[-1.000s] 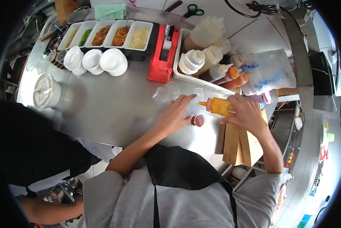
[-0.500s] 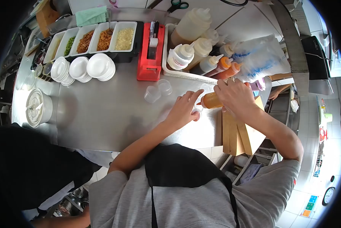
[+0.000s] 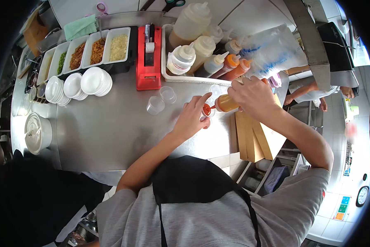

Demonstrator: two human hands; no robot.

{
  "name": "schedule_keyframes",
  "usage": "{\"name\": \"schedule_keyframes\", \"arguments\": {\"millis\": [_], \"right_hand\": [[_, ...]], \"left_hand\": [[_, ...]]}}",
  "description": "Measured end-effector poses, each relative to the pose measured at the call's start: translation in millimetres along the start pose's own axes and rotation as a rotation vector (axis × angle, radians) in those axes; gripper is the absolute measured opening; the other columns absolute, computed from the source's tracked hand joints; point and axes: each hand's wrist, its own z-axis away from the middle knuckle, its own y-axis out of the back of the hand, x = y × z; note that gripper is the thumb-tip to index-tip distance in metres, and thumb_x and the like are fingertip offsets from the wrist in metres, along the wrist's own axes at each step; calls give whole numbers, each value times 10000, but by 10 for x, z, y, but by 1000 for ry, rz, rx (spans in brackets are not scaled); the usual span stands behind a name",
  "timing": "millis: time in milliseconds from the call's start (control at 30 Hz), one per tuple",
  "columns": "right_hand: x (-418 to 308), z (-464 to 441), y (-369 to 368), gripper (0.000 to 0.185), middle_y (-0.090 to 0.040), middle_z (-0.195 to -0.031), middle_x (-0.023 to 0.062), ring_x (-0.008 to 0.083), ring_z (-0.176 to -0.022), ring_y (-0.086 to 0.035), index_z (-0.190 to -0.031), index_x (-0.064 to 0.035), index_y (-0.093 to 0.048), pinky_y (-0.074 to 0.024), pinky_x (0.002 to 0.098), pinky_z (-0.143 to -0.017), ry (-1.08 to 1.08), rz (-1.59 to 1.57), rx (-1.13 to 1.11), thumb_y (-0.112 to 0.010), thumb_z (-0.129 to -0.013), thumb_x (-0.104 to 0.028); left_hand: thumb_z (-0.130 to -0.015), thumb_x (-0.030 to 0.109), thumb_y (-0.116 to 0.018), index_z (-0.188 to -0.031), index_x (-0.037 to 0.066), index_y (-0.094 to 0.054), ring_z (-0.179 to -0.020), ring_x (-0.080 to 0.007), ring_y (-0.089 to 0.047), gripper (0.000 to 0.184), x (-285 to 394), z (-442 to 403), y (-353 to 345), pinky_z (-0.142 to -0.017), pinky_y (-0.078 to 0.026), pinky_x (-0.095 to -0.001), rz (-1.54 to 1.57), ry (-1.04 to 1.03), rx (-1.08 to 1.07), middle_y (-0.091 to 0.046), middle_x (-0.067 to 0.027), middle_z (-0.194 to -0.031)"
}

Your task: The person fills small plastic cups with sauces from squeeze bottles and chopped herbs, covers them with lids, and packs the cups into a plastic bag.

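Steel worktop point(image 3: 94, 136) | left hand point(image 3: 190, 119): fingers narrowed around sauce cup point(image 3: 206, 109), apparently steadying it | right hand point(image 3: 254, 98): closed on squeeze bottle point(image 3: 227, 103), tilted nozzle-first toward cup, likely for aim | clear cups point(image 3: 155, 106): near left hand

Left hand point(image 3: 190, 118) holding small cup point(image 3: 209, 114), apparently red sauce point(image 3: 206, 108) inside; right hand point(image 3: 255, 98) gripping squeeze bottle point(image 3: 227, 103), nozzle point(image 3: 213, 107) near cup's rim
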Motion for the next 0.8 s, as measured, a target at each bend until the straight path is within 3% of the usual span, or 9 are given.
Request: {"name": "schedule_keyframes", "arguments": {"millis": [33,133,333,433,533,633,733,800], "right_hand": [[13,14,5,101,-576,-809,26,171,-806,-607,-744,-92,-602,-464,289,-696,0,-8,23,-674,-674,-79],[48,48,62,309,-548,-825,5,160,-799,-596,-787,-112,-575,-475,290,-690,1,60,-37,-768,-603,-269],[75,90,66,278,-553,-825,-2,149,-798,-594,-769,-127,-577,-470,284,-682,-23,104,-34,-756,-610,-268],[105,106,98,127,-572,-796,19,161,-800,-601,-738,-105,-602,-471,264,-696,-28,51,-9,-683,-645,-73],[133,134,119,131,-572,-787,19,174,-794,-600,-724,-100,-590,-477,261,-690,-64,13,35,-683,-635,-76],[159,168,130,175,-572,-810,17,177,-789,-601,-753,-94,-580,-480,266,-687,-85,-43,60,-710,-640,-131],[181,230,68,383,-512,-795,8,147,-736,-577,-796,-121,-538,-449,295,-630,-141,-31,72,-763,-583,-345],[188,263,58,415,-511,-800,11,166,-741,-581,-806,-110,-526,-450,313,-632,-181,-106,58,-763,-579,-364]], "left_hand": [[-706,119,-690,-1336,103,-362,-1024,-303,-505,711,3,-5,-1,-860,-385,-407,5,3,1,-477,-134,-1135],[-714,120,-688,-1344,98,-351,-1030,-299,-503,714,-12,-5,-9,-870,-383,-407,9,-13,12,-472,-137,-1143],[-723,120,-686,-1347,99,-345,-1044,-298,-499,711,-22,-12,-22,-896,-380,-407,36,-14,21,-469,-142,-1139],[-716,101,-692,-1347,97,-345,-1049,-302,-499,720,-26,-10,-28,-902,-389,-410,58,-17,43,-472,-142,-1134],[-705,83,-699,-1346,92,-349,-1047,-303,-501,730,-15,-17,-19,-899,-401,-412,99,-23,81,-478,-146,-1120],[-705,80,-702,-1345,90,-353,-1034,-302,-503,729,-17,-34,1,-896,-408,-412,107,-19,96,-483,-150,-1104],[-700,80,-706,-1345,92,-358,-1021,-289,-505,733,14,-69,59,-887,-414,-391,108,-41,131,-488,-146,-1095],[-697,75,-710,-1347,93,-357,-1021,-276,-506,740,42,-83,100,-879,-417,-375,102,-16,132,-491,-138,-1095]]}}
